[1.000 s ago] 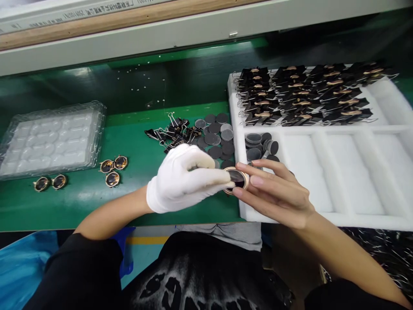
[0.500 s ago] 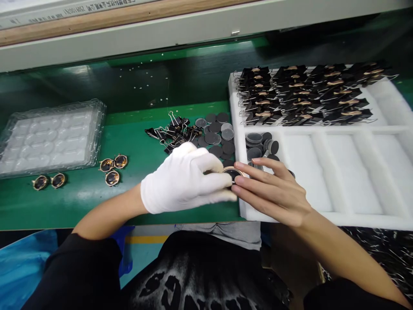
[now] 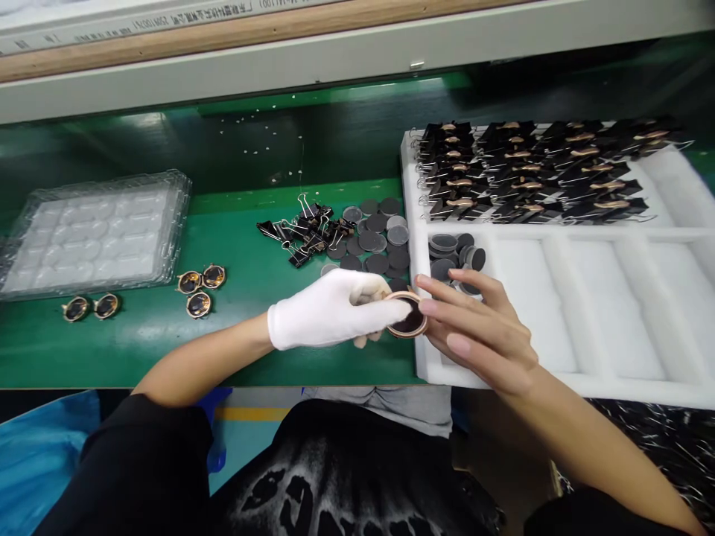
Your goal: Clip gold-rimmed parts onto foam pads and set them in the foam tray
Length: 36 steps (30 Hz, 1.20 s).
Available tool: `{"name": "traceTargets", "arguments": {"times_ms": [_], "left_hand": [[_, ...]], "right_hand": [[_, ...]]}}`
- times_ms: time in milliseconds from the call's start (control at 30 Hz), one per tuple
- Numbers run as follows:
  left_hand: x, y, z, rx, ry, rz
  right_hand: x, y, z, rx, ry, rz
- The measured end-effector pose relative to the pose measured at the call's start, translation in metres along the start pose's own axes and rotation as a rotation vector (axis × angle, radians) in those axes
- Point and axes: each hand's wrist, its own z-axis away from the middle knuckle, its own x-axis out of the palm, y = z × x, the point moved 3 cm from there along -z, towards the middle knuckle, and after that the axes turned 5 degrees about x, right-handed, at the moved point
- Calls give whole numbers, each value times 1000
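My left hand (image 3: pixel 329 309), in a white glove, and my bare right hand (image 3: pixel 477 331) meet over the front edge of the green bench. Together they pinch a small round gold-rimmed piece with a dark face (image 3: pixel 407 316). The gloved fingers grip its left side and the right fingers press on its right edge. Just behind lie a pile of dark round discs (image 3: pixel 375 229) and a heap of black binder clips (image 3: pixel 304 227).
A white foam tray (image 3: pixel 586 313) on the right holds rows of clipped pieces (image 3: pixel 530 171) at the back and a few discs (image 3: pixel 455 249) in one slot. Left lie several gold-rimmed round pieces (image 3: pixel 198 286) and a stack of clear blister trays (image 3: pixel 92 234).
Both hands stayed together on the round piece and turned it slightly. The gloved hand flattened and lowered. The view shifted a little.
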Motion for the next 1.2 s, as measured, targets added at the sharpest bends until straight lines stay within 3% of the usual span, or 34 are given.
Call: {"name": "traceTargets", "arguments": {"times_ms": [67, 133, 200, 300, 367, 400, 500, 533, 567, 667, 800, 867, 933, 1067, 1133, 1200], "left_hand": [[0, -1, 0, -8, 65, -17], [1, -4, -1, -39, 117, -29], [1, -7, -2, -63, 122, -40], [-5, -5, -4, -6, -71, -126], [-20, 1, -2, 95, -145, -343], [-33, 5, 0, 136, -86, -514], [-76, 13, 9, 120, 330, -1125], [-87, 13, 11, 79, 412, -1299], [-95, 11, 13, 34, 430, -1441], [-103, -1, 10, -23, 303, -1697], [-102, -5, 1, 100, 228, -1849], [-104, -1, 0, 182, 289, -1881], [-102, 4, 1, 289, 426, -1835], [-74, 4, 1, 578, 643, -1363], [-53, -1, -2, 623, 629, -1050], [-37, -7, -7, 572, 544, -852]], "right_hand": [[2, -4, -8, -195, 28, 125], [4, -5, -14, -280, -18, 239], [5, -5, -16, -300, -48, 267], [8, -1, -12, -256, -62, 179], [12, 2, -8, -205, -25, 70], [15, 4, -7, -172, 9, 10], [22, 9, -7, 10, 110, -158], [25, 11, -7, 109, 121, -213], [27, 14, -8, 221, 123, -275], [35, 27, -7, 551, 117, -533], [43, 44, -3, 863, 74, -956], [44, 47, -3, 1012, 43, -1111], [44, 47, -4, 1152, 21, -1186], [41, 40, -9, 1217, 41, -1186], [42, 37, -10, 1171, 46, -1195], [43, 34, -10, 1142, 15, -1208]]}}
